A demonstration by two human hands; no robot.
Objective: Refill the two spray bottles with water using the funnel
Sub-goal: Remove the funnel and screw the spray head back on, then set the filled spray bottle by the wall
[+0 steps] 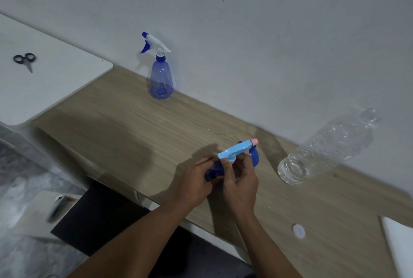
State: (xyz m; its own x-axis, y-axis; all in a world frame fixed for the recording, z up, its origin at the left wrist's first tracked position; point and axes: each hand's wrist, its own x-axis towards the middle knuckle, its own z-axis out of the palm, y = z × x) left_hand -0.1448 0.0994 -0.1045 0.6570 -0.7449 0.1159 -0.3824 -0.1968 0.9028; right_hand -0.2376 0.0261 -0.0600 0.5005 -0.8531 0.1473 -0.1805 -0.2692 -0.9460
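Both hands meet low in the centre of the frame over the wooden counter (134,121). Our left hand (196,185) wraps the dark blue body of the nearer spray bottle (213,171), and our right hand (240,185) pinches its neck collar just under the light blue trigger head (237,149) with its pink nozzle tip. We judge this as the step of turning the head at the collar, to take it off before filling or to close it after; which way, we cannot tell. Just behind the trigger head sits a blue rounded piece (254,157), possibly the funnel, though it is half hidden.

To the right, near the wall, a clear plastic water bottle (324,150) stands uncapped, with water only in its lower part. Further back, in the upper middle, the second spray bottle (161,76) stands against the wall, its white and blue head on, seemingly empty. Scissors (24,59) lie on a white surface at the upper left.

Next, we need to steady the body upright while the collar turns.
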